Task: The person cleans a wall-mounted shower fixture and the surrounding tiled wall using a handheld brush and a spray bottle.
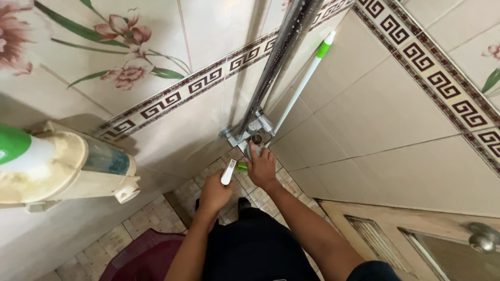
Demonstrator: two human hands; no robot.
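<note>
Tiled bathroom corner: left hand (214, 191) fisted around a white-handled brush (229, 171), right hand (260, 167) fingers on a half-hidden metal bracket (249, 128).

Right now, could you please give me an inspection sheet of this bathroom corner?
Surface: small-tiled floor, looks worn.
Job's things: white brush handle with green bristles; metal tap fitting at the wall corner.
Clutter: dark red basin; white and green pole leaning in the corner.
Grips: left hand holds the brush; right hand touches the fitting.
Cables: nothing seen.
Surroundings: floral wall tiles, patterned border, wall-mounted cream unit, door.
</note>
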